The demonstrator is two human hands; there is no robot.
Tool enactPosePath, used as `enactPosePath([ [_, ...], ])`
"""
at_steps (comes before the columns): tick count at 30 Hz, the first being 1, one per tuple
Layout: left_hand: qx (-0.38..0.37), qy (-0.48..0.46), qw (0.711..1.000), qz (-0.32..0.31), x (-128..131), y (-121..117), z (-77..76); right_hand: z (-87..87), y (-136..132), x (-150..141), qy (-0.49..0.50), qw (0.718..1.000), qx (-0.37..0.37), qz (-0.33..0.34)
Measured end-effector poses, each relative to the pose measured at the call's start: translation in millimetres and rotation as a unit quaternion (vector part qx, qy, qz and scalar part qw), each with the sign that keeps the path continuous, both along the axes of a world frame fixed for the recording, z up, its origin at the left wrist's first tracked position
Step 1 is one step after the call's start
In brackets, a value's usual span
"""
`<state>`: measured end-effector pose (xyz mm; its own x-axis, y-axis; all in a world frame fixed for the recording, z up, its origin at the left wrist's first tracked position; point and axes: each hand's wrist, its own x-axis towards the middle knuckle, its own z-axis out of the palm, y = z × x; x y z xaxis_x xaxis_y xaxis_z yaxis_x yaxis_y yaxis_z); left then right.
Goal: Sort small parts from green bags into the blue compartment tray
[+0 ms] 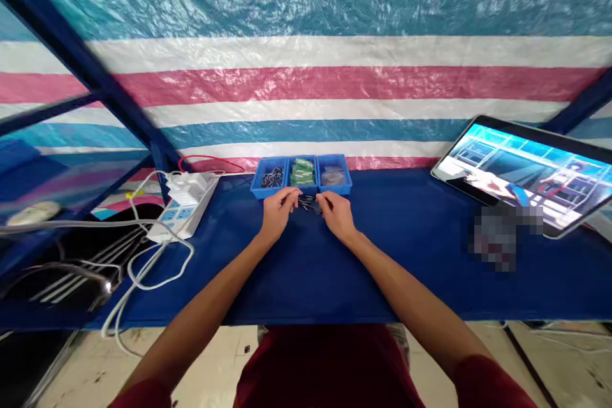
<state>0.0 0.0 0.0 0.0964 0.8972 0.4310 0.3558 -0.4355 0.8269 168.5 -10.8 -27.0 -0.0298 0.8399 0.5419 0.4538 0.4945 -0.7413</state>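
My left hand (278, 211) and my right hand (337, 213) are close together at the back of the blue table, fingers pinched. What either pinch holds is too small to make out. Small dark metal pieces (306, 202) lie in the gap between them. Just behind stand three blue bins side by side. The left bin (258, 190) contains thin dark metal pieces (273, 176). Green packets (302, 172) fill the middle bin (302, 190). In the right bin (342, 189) are clear, whitish plastic-looking pieces (333, 175).
A white power strip (189, 210) with a plugged-in adapter and looping white cables (179, 268) occupies the table's left side. At the right leans a tablet-like screen (530, 166), with a blurred-out object (496, 239) before it. A striped tarp (335, 51) hangs behind.
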Motion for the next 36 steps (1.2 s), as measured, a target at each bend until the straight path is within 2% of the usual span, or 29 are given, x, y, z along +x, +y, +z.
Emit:
enactPosePath([
  [7, -0.015, 0.0, 1.0, 0.001, 1.2, 1.7, -2.9, -0.3, 0.5, 0.7, 0.008, 1.0, -0.002, -0.013],
  [14, -0.027, -0.002, 0.999, -0.035, -0.5, 3.9, -3.8, 0.7, 0.1, 0.3, 0.0, 1.0, 0.007, -0.019],
  [28, -0.047, -0.038, 0.995, -0.074, 3.0, -1.6, -2.9, -5.5, 2.0, -1.3, -0.021, 0.998, 0.001, 0.062],
  [36, -0.088, -0.113, 0.983, -0.117, 6.2, -3.0, -2.7, -4.1, 2.2, -1.0, -0.005, 0.998, 0.014, 0.066],
])
